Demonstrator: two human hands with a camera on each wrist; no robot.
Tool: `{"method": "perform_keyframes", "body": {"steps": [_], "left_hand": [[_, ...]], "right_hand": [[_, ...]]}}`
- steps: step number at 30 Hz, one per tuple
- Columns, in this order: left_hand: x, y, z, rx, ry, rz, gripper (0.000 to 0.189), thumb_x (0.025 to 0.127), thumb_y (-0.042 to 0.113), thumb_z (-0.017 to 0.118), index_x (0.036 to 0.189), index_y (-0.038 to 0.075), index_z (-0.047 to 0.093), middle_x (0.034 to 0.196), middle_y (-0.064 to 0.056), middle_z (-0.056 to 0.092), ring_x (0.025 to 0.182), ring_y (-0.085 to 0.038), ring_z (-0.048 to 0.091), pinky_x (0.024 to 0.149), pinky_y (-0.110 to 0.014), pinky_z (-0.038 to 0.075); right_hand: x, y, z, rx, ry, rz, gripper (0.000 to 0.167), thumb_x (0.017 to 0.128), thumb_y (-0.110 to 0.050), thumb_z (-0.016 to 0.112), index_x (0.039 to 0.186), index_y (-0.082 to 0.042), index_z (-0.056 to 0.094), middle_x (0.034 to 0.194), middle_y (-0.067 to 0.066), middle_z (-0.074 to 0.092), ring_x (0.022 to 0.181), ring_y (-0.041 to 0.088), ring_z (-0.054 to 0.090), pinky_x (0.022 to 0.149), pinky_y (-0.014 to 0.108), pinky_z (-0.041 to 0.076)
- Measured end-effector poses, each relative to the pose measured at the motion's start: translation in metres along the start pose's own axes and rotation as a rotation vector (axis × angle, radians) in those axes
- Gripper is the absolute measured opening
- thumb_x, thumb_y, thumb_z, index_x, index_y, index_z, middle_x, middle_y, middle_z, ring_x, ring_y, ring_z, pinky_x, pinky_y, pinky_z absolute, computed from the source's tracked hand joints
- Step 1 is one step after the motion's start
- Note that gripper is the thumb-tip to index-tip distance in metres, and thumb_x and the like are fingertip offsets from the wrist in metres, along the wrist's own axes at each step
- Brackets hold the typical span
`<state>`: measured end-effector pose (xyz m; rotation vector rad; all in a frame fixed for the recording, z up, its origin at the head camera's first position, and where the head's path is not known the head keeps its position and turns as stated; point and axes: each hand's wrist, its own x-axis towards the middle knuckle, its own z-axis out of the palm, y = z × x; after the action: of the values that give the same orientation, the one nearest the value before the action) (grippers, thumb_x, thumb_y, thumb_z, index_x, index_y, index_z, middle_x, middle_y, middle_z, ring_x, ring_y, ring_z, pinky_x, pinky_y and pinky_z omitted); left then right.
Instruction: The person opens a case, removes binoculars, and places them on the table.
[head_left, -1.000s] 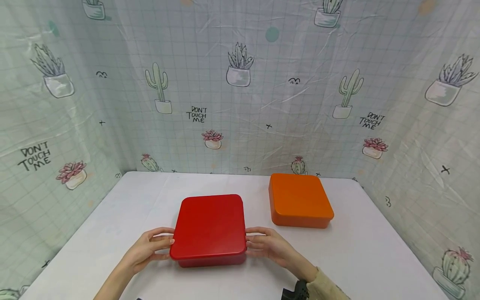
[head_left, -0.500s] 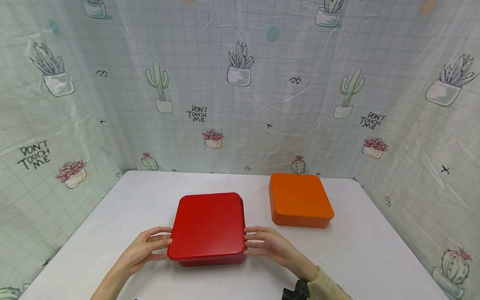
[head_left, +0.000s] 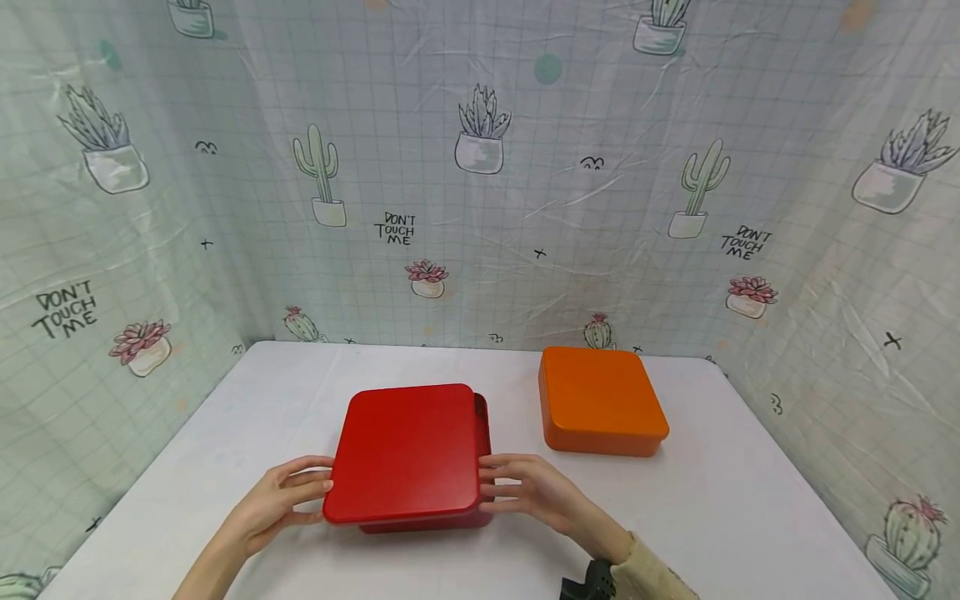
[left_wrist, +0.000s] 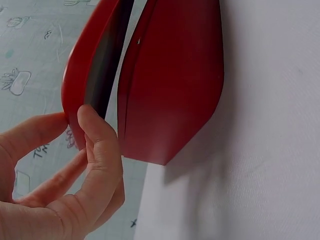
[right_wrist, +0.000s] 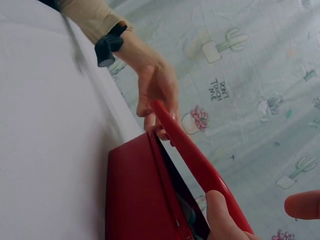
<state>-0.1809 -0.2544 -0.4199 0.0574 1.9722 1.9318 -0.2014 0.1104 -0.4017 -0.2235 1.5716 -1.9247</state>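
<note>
A square red box lid sits shifted left over a red box, whose inner right side shows dark beside it. In the left wrist view a gap separates the lid's rim from the box body. My left hand pinches the lid's left edge, thumb under the rim and fingers outside. At the opposite edge my right hand holds the lid, its thumb against the rim in the right wrist view. Most of the box's inside is hidden under the lid.
An orange square box stands at the back right of the white table. A curtain printed with potted plants encloses the table at the back and both sides. A black strap device sits on the right wrist.
The lid has slid left and lifted off the box body, exposing a strip of its right side. Both hands have moved left with it. The orange box has stayed put.
</note>
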Motion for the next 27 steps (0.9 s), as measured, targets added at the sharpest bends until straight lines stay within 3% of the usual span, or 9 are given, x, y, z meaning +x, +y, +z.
{"method": "perform_keyframes", "body": {"steps": [16,27], "left_hand": [[-0.006,0.000,-0.017,-0.072,-0.053,0.022,0.024,0.091,0.014,0.048,0.108,0.028,0.056,0.100,0.013,0.062,0.091,-0.008,0.061,0.080,-0.037,0.052],[-0.010,0.001,-0.035,-0.088,-0.082,0.023,0.026,0.093,0.013,0.044,0.103,0.034,0.057,0.100,0.015,0.062,0.092,-0.007,0.061,0.080,-0.034,0.052]], "right_hand": [[0.003,0.000,0.008,0.031,-0.059,-0.007,0.049,0.090,-0.019,0.044,0.132,0.007,0.036,0.126,0.018,0.050,0.105,0.022,0.056,0.090,0.043,0.046],[0.008,0.002,0.019,0.098,-0.135,0.006,0.053,0.090,-0.023,0.040,0.135,0.004,0.030,0.136,0.019,0.039,0.111,0.026,0.053,0.097,0.043,0.041]]}}
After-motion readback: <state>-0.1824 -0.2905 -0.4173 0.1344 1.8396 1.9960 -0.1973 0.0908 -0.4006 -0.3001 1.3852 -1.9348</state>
